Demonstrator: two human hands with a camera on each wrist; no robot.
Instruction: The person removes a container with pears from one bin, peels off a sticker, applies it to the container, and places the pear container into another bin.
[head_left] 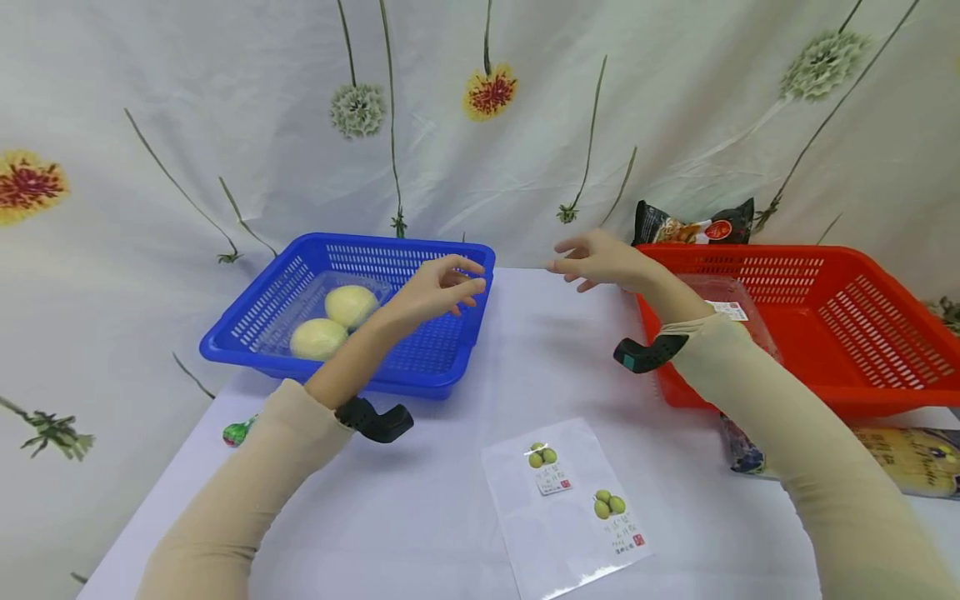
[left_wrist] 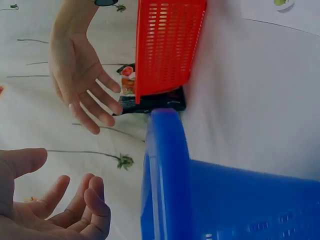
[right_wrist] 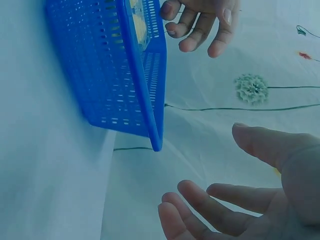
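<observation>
My left hand (head_left: 438,289) hovers above the right part of a blue basket (head_left: 442,385), its fingers loosely bent with nothing in them. Inside that basket a clear plastic tray (head_left: 273,329) carries two round, pale yellow items (head_left: 318,339). Across the gap, my right hand (head_left: 596,258) is held in the air by the left rim of a red basket (head_left: 847,333), fingers relaxed and holding nothing. A clear package with a white label (head_left: 727,311) lies in the red basket, partly hidden by the right forearm. In the left wrist view, both palms face each other, apart.
A black food bag (head_left: 693,227) stands behind the red basket. In front of it lie a yellowish package (head_left: 911,460) and a dark one (head_left: 741,446), partly under the right sleeve. A sheet with green fruit pictures (head_left: 562,508) lies on the white table. A small green-and-red item (head_left: 238,432) sits beside the left sleeve.
</observation>
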